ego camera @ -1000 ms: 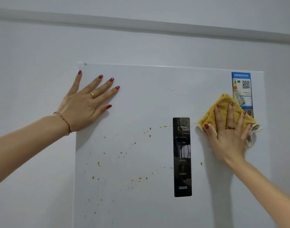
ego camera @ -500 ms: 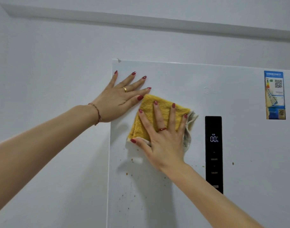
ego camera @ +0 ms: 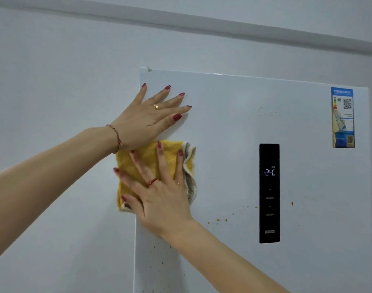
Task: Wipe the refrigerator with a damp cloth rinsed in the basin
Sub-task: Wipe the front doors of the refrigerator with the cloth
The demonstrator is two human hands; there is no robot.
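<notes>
Head view. The refrigerator (ego camera: 233,144) stood against a pale wall (ego camera: 54,70), with its white door front facing the camera and its upper left corner near the centre of the frame.

The left hand (ego camera: 147,119) lay flat against the door at the upper left corner. Its fingers were straight and spread, pointing up and to the right, and it held nothing. A gold ring (ego camera: 155,106) was on one finger and a red cord bracelet (ego camera: 116,135) was on the wrist.

The right hand (ego camera: 159,195) lay just below the left hand, palm flat on the cloth (ego camera: 147,157). Its fingers were straight and fanned out, pressing the cloth against the door rather than gripping it. A red ring (ego camera: 152,181) was on one finger.

The cloth was yellow with a pale underside that showed as a folded edge on its right side. It sat at the left edge of the door, below the left hand, and its left part overhung the door edge against the wall. Its top edge touched the heel of the left hand.

A black control panel (ego camera: 269,193) ran vertically on the right half of the door, and its lit display read -24. A blue label (ego camera: 343,117) was fixed at the upper right corner of the door. Small orange-brown spots (ego camera: 217,219) lay on the door between the right wrist and the control panel, and more spots showed on the lower door beneath the right forearm.
</notes>
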